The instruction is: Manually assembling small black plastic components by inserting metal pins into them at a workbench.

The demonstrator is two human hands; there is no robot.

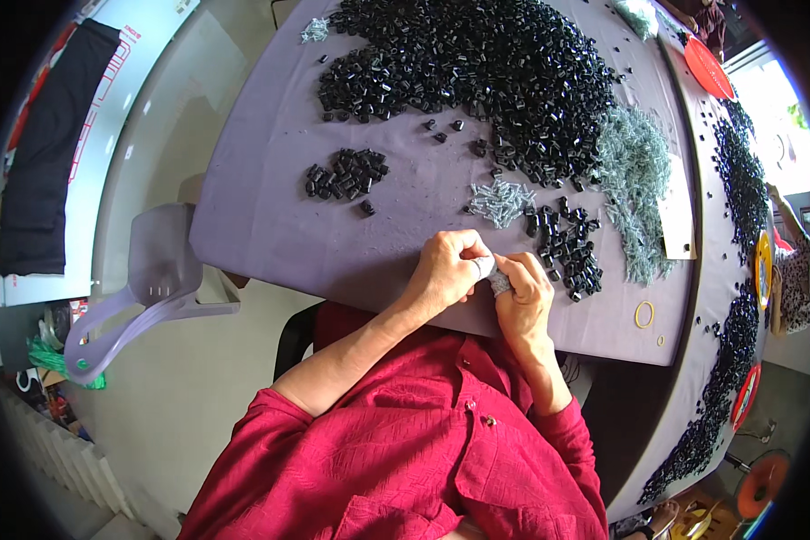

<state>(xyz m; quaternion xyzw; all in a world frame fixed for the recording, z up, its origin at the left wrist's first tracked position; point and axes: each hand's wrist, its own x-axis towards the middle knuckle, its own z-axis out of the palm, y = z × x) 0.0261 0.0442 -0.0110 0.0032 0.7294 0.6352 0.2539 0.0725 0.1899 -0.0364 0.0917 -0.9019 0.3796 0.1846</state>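
My left hand point(447, 270) and my right hand point(524, 301) meet over the table's near edge, fingers pinched together. Whitish-grey wraps point(484, 266) show around the fingertips where the hands touch. Whatever sits between the fingers is too small and covered to make out. Just beyond the hands lies a small heap of clear, slim pieces point(501, 203). Right of it is a group of short black cylindrical parts point(567, 247). A similar black cluster point(346, 174) lies farther left.
A large pile of black parts point(477, 63) covers the far table, with a heap of clear-grey pieces point(634, 180) at its right. Rubber bands point(643, 314) lie near the right edge. A lilac dustpan point(160, 256) stands left of the table. Another person point(792, 270) is at far right.
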